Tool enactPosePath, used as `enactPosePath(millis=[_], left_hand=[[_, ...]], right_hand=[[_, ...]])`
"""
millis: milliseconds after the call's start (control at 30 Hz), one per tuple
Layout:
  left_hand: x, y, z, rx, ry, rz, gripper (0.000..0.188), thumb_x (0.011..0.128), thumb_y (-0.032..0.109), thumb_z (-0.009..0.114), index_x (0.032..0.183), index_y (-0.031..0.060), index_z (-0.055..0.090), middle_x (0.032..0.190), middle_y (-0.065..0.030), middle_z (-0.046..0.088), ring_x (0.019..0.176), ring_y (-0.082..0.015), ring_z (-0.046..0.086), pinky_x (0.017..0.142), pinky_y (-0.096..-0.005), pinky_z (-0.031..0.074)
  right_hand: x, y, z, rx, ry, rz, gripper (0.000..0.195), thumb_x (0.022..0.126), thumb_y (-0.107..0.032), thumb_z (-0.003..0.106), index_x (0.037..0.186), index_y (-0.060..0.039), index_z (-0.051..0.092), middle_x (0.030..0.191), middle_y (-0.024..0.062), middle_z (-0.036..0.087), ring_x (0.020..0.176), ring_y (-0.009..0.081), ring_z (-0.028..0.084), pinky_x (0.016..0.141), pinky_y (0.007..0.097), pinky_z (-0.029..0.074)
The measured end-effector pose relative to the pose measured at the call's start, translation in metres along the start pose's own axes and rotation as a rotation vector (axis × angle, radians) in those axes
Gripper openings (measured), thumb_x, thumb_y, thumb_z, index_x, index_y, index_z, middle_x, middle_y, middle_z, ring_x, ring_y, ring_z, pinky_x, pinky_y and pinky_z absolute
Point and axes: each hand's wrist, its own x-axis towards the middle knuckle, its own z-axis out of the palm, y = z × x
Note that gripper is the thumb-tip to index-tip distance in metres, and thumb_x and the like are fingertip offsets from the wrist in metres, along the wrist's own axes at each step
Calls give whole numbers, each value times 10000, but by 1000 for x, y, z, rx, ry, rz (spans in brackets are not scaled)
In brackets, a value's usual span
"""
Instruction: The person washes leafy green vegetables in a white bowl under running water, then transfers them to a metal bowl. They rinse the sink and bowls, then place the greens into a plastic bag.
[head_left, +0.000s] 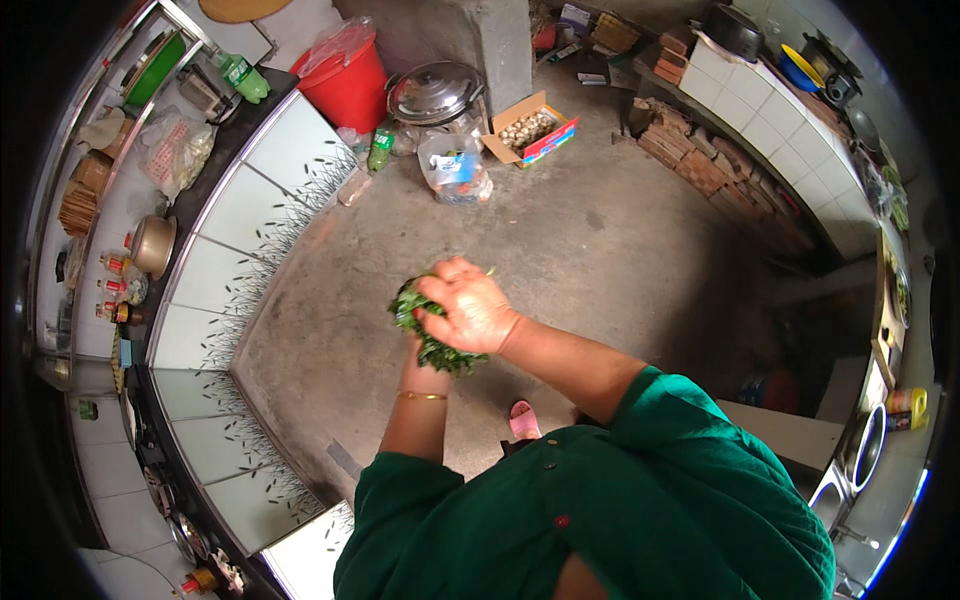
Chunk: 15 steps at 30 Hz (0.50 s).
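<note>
A bunch of wet-looking, dark green leafy greens (457, 361) is held up in front of me, above the floor. My right hand (471, 309) grips it from above, with the fingers curled over the leaves. Beneath the bunch, my left hand (421, 351) supports it. The leaves cover most of that hand's fingers, and only the heel and wrist show clearly. A thin gold bangle (421, 395) circles the left wrist.
Concrete floor (585, 270) lies below. Along the left runs a black counter (184, 217) with a metal pot (154, 246). Ahead stand a red bucket (349, 86), a lidded pan (435, 90) and an open carton (551, 146). Stacked bricks (694, 161) and a sink (868, 450) are at right.
</note>
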Motion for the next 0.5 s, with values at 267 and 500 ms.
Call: enactPosePath(millis=[267, 500], left_hand=[[85, 133, -71, 65, 93, 147, 375, 946, 377, 375, 1110, 77, 530, 1137, -85, 550, 1060, -222, 533, 925, -368, 452], [206, 200, -103, 98, 197, 186, 382, 943, 374, 387, 1131, 73, 528, 1157, -92, 548, 1073, -237, 531, 932, -377, 449]], right_hand=[[134, 63, 88, 143, -77, -116, 318, 767, -282, 630, 1015, -87, 594, 930, 119, 538, 903, 319, 513, 802, 413, 428], [250, 167, 119, 306, -35, -155, 342, 767, -291, 636, 1038, -89, 582, 979, 120, 532, 932, 322, 505, 821, 428, 414]])
